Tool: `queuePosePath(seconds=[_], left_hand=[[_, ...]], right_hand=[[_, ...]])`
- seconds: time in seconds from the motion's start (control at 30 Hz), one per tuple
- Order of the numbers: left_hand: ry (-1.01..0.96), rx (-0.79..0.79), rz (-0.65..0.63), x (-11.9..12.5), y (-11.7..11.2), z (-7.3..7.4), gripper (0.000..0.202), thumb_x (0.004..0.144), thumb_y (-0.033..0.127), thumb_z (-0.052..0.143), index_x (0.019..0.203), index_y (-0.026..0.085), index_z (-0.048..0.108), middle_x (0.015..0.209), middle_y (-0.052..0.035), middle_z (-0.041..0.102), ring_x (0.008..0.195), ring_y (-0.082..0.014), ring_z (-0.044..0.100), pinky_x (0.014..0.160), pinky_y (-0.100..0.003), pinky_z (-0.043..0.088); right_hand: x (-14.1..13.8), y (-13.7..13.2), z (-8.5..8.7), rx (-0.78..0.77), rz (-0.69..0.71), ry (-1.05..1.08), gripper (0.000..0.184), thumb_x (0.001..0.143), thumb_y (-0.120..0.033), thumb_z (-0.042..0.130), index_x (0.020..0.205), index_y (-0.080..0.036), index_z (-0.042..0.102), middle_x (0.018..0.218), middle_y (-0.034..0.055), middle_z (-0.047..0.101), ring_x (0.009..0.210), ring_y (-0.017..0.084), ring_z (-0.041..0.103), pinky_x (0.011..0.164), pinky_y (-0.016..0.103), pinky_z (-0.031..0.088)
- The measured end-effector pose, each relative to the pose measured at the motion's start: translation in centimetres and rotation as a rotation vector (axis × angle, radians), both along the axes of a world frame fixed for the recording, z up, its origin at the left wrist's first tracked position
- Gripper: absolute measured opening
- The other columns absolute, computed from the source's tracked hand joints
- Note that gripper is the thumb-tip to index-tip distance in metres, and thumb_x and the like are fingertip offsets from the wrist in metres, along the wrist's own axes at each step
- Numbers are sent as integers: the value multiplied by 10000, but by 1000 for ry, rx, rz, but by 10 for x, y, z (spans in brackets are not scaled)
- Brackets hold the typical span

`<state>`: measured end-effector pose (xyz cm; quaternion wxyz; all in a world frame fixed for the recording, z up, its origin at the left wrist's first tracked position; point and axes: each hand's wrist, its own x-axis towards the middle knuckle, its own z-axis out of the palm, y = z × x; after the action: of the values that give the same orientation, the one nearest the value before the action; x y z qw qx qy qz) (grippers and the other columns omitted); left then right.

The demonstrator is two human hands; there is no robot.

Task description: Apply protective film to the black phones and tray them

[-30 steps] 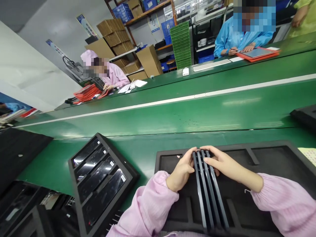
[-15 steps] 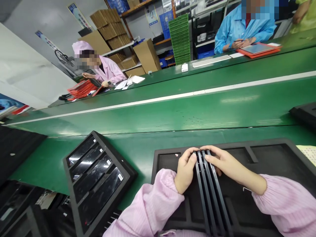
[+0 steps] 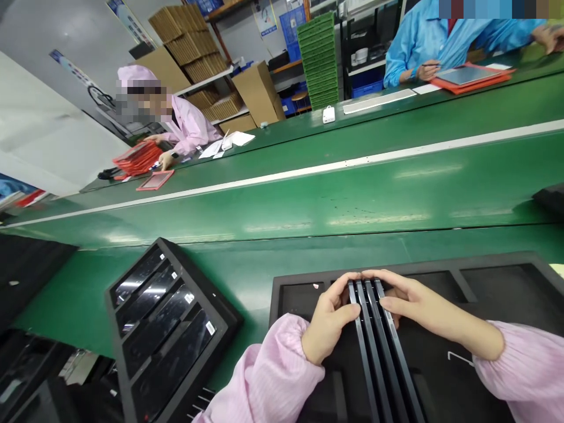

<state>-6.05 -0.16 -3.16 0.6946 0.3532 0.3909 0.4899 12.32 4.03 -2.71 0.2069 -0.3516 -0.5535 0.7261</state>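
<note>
Several thin dark flat panels (image 3: 384,352) stand on edge side by side, their lower ends running out of the bottom of the view. My left hand (image 3: 328,320) is closed around the far end from the left, thumb on the outer panel's edge. From the right, my right hand (image 3: 412,301) grips the same end, fingertips meeting the left hand's at the top. Beneath them lies a black foam tray (image 3: 506,288) with recessed compartments. A small bent white piece (image 3: 460,357) shows beside my right sleeve.
To the left, another black foam tray (image 3: 222,311) holds several glossy black screens (image 3: 176,358) with white labels. Beyond runs a green workbench (image 3: 308,202). Across it, a person in pink (image 3: 187,126) handles red-framed panels (image 3: 138,157), and a person in blue (image 3: 423,41) sits by a red-edged panel (image 3: 471,76).
My thumbs have slid slightly down the panels' edges, and the view has shifted a little. Across the bench, a red-framed panel now lies before the person in pink; the person in blue has reached right.
</note>
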Motion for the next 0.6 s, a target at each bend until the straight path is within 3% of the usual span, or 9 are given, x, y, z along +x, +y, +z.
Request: queuePosePath(seconds=[0.33,0.6], left_hand=[[-6,-18,37,2,-1,-4,423,631,177,674,1050,231,639,1080,-13,636,1044,-215,541,935,-332,391],[-10,3,32,3,-2,-3,421,658,203,670,1076,237,626,1087,-19,642,1018,-209,562,930,-338,402]], right_hand=[[3,2,-2,-22,40,12,726,771,-519,633,1306,-114,356,682,-9,519,581,141,522,591,272,467],[4,0,-2,-52,74,35,769,768,-582,623,1320,-143,316,793,15,519,610,136,509,614,284,459]])
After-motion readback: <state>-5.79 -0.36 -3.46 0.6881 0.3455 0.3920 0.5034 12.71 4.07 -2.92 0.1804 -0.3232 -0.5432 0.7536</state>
